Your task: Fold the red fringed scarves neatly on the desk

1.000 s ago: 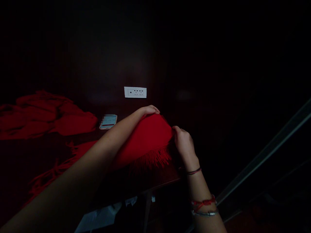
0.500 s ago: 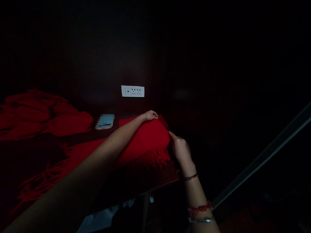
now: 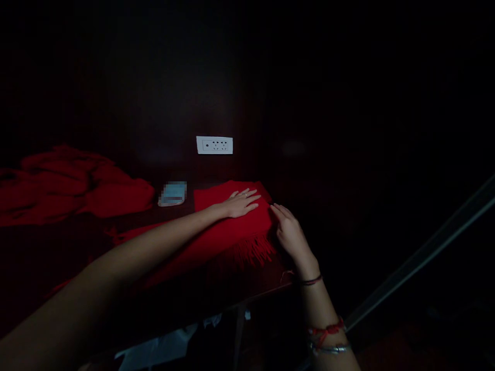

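Observation:
A red fringed scarf [image 3: 216,232] lies folded over at its right end on a dark table [image 3: 255,283]. My left hand [image 3: 242,203] rests flat on the folded part, fingers spread, with a ring on one finger. At the fold's right edge is my right hand [image 3: 292,232], its fingers stretched out and the fingertips close to the cloth; whether they touch it I cannot tell. Fringe hangs out at the front of the fold, below my left hand. My left forearm hides part of the scarf's left portion.
A heap of red cloth [image 3: 77,185] lies at the back left. Between it and the scarf is a phone [image 3: 172,194]. A white socket plate [image 3: 215,145] sits on the dark wall behind. Pale sheeting [image 3: 158,350] shows under the table, and a slanting pale bar [image 3: 417,260] stands at the right.
My left hand has moved from the fold's far edge nearer to me and flattened on the scarf. My right hand's fingers have opened out beside the edge. The view has shifted slightly.

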